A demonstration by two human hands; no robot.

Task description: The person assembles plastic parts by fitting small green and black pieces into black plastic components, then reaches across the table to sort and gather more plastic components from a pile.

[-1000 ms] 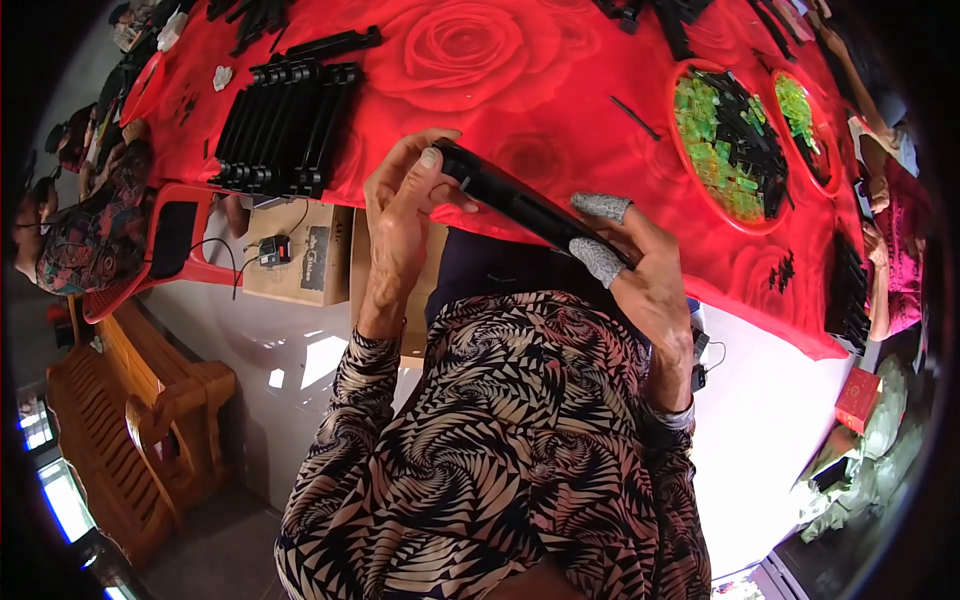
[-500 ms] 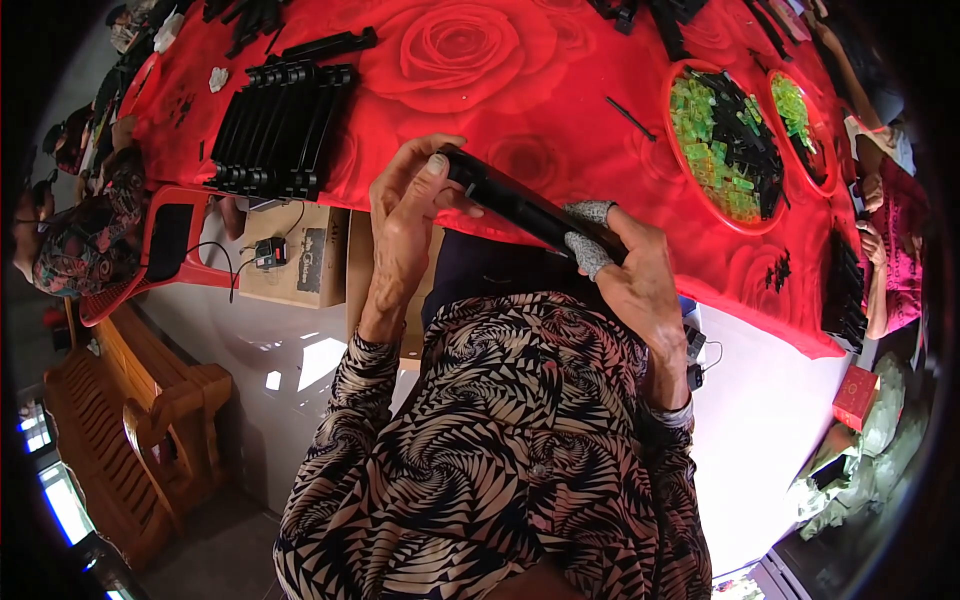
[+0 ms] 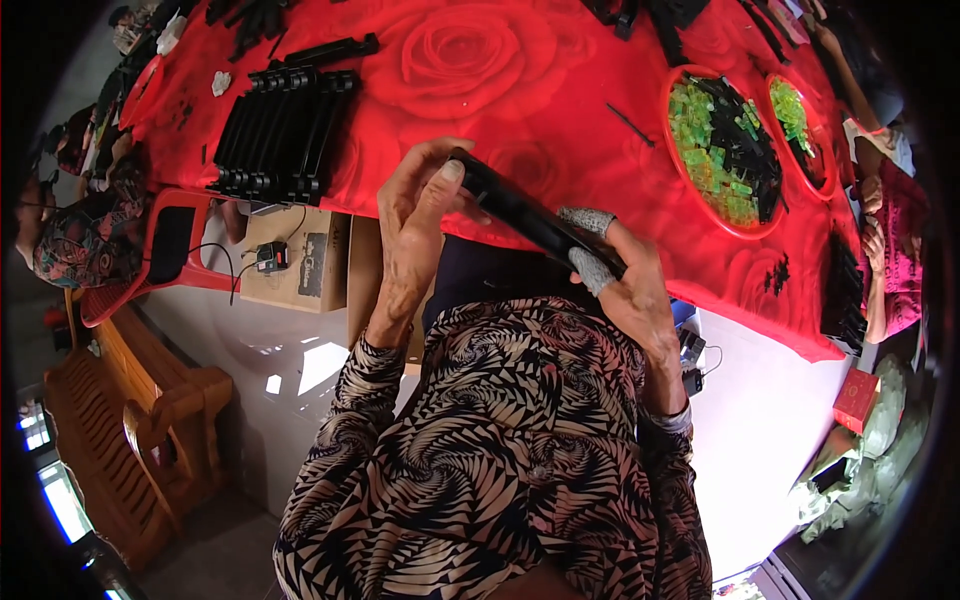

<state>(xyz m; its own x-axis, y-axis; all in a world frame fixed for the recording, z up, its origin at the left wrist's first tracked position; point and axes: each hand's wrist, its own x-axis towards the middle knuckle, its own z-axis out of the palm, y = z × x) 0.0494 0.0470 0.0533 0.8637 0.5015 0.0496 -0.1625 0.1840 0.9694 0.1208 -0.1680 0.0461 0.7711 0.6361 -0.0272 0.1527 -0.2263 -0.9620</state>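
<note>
A long black plastic part (image 3: 522, 212) slants between my two hands, just over the near edge of the red tablecloth. My left hand (image 3: 418, 212) grips its upper left end, with the thumb lying along the top. At the lower right end, my right hand (image 3: 632, 282) pinches it between thumb and fingers that wear grey wrappings. A row of similar black parts (image 3: 284, 135) lies side by side on the cloth to the left. To the right is a red basin (image 3: 672, 160) of small yellow-green pieces and black pieces.
A second red basin (image 3: 826, 190) stands farther right. One thin black strip (image 3: 630, 124) lies on the red tablecloth (image 3: 450, 45). Left of me are a cardboard box (image 3: 325, 285), a red chair (image 3: 190, 272) and a wooden bench (image 3: 120, 440). Other people sit along both sides.
The black part has turned slightly in my hands. My left hand has shifted a little to the right; both hands keep hold.
</note>
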